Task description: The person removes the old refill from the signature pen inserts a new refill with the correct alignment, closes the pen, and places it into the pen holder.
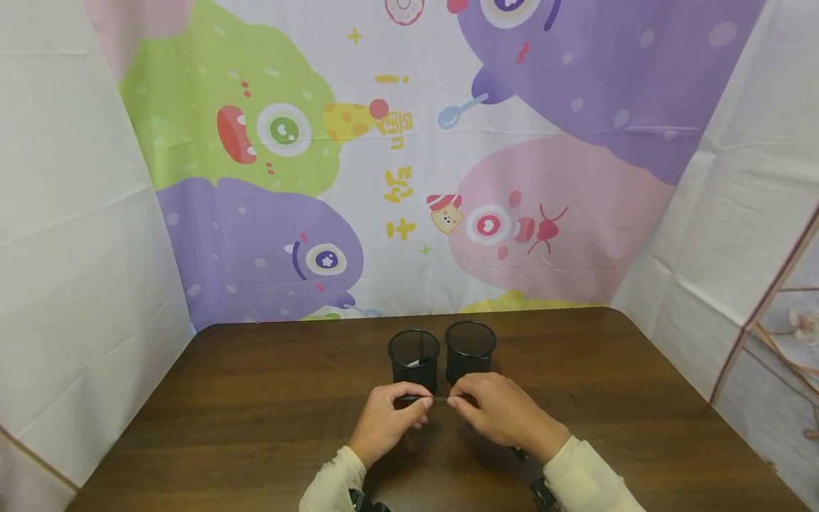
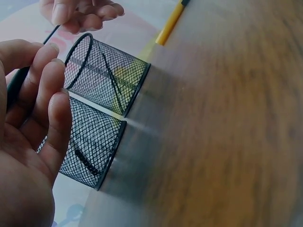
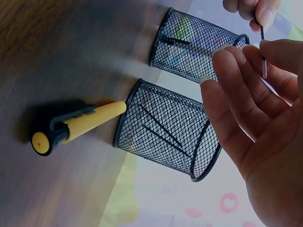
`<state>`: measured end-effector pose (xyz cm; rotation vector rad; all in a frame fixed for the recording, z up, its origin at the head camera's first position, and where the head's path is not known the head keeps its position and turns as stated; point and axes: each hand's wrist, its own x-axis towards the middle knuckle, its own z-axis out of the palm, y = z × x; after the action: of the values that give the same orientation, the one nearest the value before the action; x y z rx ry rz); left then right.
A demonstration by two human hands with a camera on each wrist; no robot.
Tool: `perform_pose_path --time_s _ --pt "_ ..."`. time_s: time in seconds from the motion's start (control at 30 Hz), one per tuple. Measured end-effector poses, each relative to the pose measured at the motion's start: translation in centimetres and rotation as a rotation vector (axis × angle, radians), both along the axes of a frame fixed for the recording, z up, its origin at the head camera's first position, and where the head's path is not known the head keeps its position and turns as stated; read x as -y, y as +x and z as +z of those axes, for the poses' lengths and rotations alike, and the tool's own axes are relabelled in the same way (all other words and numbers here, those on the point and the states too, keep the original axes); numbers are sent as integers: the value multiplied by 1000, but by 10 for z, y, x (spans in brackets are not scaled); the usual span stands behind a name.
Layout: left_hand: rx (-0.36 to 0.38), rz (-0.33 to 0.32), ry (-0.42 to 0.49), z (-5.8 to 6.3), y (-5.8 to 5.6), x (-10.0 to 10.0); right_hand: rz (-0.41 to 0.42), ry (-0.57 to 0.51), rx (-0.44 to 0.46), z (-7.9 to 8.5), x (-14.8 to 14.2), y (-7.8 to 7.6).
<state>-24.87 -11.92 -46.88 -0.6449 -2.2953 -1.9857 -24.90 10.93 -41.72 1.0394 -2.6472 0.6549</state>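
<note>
Between both hands stretches a thin dark rod (image 3: pixel 263 35), pale at one end. My left hand (image 1: pixel 387 419) pinches it on one side with thumb and forefinger; a thicker dark part (image 2: pixel 16 87) shows in that hand. Thumb and fingers of my right hand (image 1: pixel 505 409) pinch the other side. Just behind the hands stand two black mesh pen cups: the left cup (image 1: pixel 414 377) has a dark and white item inside, and the right cup (image 3: pixel 165 127) holds thin dark sticks. The rod's exact kind cannot be told.
A yellow pen-shaped item (image 3: pixel 94 122) with a black clip lies on the brown wooden table (image 1: pixel 256 398) beside the right cup. A white cloth with cartoon figures (image 1: pixel 409 277) hangs behind the table, with pale cloths at both sides.
</note>
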Motion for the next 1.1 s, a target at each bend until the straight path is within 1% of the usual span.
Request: perform_pose_path --time_s 0.1,0.53,0.8,1.1 --pt "6 5 -4 0 0 0 -8 4 -13 -1 -1 0" --pt "6 7 4 -1 0 2 -6 -6 6 0 -6 2" --pt "6 10 24 -1 -1 1 -3 -17 14 2 -11 1" --pt "15 15 20 1 -1 1 -6 -32 12 3 -18 0"
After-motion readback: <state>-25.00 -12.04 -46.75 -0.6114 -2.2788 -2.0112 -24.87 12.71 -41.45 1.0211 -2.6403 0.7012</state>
